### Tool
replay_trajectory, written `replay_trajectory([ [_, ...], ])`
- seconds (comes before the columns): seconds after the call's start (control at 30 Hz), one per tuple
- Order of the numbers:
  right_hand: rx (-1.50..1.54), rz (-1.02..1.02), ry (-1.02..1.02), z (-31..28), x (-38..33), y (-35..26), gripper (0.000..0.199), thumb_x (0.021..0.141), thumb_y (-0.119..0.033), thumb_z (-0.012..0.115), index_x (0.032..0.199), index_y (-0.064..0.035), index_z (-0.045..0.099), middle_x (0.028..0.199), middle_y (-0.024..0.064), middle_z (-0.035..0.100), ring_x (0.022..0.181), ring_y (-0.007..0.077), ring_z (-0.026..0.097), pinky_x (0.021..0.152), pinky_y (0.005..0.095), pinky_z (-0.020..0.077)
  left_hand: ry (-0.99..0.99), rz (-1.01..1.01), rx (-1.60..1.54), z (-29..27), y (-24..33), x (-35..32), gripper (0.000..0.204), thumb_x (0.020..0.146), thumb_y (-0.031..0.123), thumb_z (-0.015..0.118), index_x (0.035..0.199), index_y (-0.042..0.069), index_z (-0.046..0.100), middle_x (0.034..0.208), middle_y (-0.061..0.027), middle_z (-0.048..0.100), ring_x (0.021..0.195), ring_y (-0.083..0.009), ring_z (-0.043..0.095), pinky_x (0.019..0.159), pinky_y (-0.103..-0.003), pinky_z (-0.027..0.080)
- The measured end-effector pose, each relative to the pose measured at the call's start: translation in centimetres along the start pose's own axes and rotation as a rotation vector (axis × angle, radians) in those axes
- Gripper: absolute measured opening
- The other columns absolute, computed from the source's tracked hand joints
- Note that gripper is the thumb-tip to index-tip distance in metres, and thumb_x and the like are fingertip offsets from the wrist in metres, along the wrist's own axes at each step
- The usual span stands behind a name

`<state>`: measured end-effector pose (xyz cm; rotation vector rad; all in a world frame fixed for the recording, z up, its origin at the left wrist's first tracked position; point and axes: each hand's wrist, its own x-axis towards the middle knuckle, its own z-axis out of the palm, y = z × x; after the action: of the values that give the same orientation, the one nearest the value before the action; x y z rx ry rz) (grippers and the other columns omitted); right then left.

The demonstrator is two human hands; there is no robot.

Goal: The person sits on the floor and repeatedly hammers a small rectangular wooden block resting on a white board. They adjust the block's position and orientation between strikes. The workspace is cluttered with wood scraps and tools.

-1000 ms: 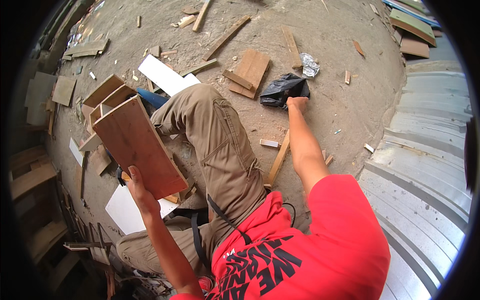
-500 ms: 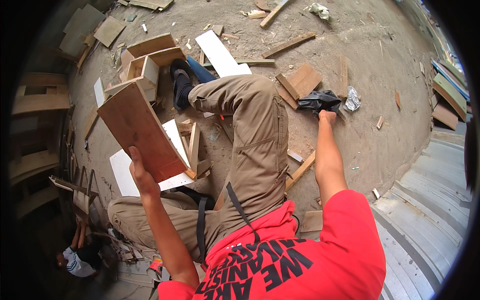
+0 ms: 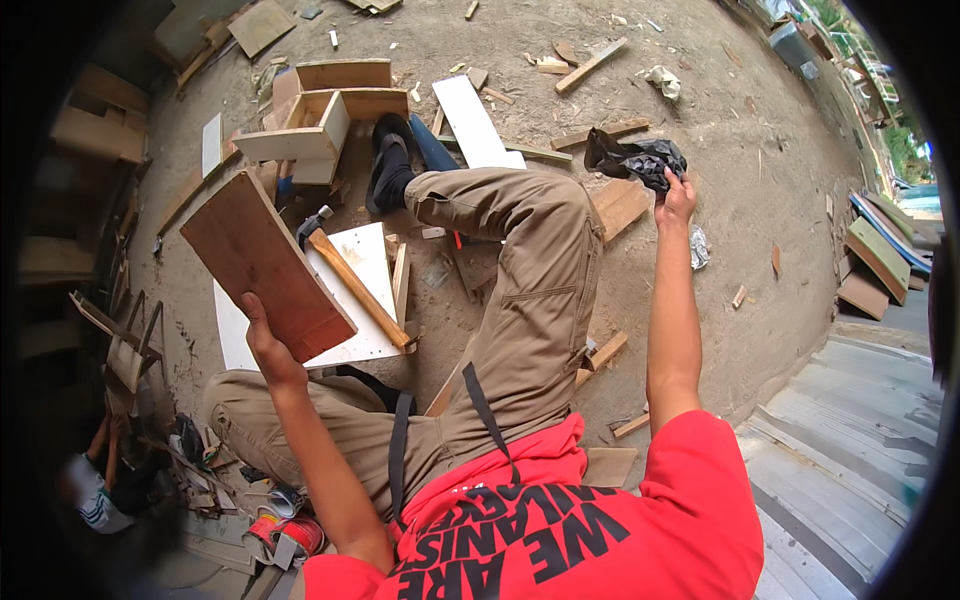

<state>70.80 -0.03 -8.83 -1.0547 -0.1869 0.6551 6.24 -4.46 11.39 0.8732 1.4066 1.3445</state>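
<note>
From the head view, we look down past our red shirt (image 3: 550, 520) and brown trousers (image 3: 540, 240) as we sit on bare, dusty ground (image 3: 770, 190). Our left hand (image 3: 274, 350) grasps a reddish-brown board (image 3: 265, 265) near its lower edge, the thumb lying on the upper face and the other fingers hidden beneath. The board is tilted, off to the left of our legs, and covers part of a white panel (image 3: 370, 258) below it. On that panel, just to the right of the board, we see a hammer (image 3: 362, 290), its head pointing up and left, its wooden handle slanting down to the right.

Our right arm is stretched forward, and the right hand (image 3: 677, 198) grasps a crumpled black plastic bag (image 3: 640, 160) by its near side, beyond our bent knee. Near that hand, on the ground, are a ball of silver foil (image 3: 699, 248) and a brown offcut (image 3: 622, 208).

Beyond the board in our left hand stands a wooden box (image 3: 330, 130) with partitions, just beside our foot (image 3: 392, 170) in its dark sock and shoe. A long white strip (image 3: 468, 120) lies past the foot. At far right we find ridged metal sheeting (image 3: 830, 440) and a pile of boards (image 3: 880, 255); at lower left, another person (image 3: 100, 505), dim and partly cut off
</note>
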Motion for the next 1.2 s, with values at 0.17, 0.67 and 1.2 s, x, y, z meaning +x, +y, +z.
replay_trajectory([
  [0.17,0.152,-0.006,-0.255,9.5,-3.8,-3.9,0.032,0.088,0.006,0.066,0.119,0.0016,0.061,0.108,0.0123,0.071,0.091,0.024,0.072,0.08,0.0359,0.0613,0.044,0.014,-0.024,-2.9,-0.6,-0.5,0.076,0.103,0.056,0.047,0.141,-0.009,0.044,0.136,-0.0175,0.058,0.12,-0.0256,0.062,0.105,-0.037,0.049],
  [0.67,0.466,0.664,-1.037,40.8,-35.7,2.2,0.022,0.097,0.0,0.056,0.118,0.006,0.058,0.11,0.0159,0.07,0.099,0.0242,0.071,0.09,0.0347,0.06,0.573,0.037,-0.206,-15.0,0.2,-5.2,0.084,0.1,0.061,0.048,0.149,-0.007,0.036,0.146,-0.0166,0.05,0.13,-0.027,0.055,0.108,-0.038,0.046],
  [1.2,-0.894,-0.579,-1.23,31.8,-44.7,17.1,0.061,0.087,-0.023,0.078,0.134,0.0039,0.05,0.117,0.0242,0.058,0.11,0.0337,0.061,0.093,0.0419,0.0515,0.733,0.275,0.15,-18.0,-3.5,-8.0,0.067,0.105,0.053,0.046,0.12,-0.011,0.06,0.118,-0.0171,0.066,0.109,-0.0244,0.06,0.097,-0.035,0.045],
])
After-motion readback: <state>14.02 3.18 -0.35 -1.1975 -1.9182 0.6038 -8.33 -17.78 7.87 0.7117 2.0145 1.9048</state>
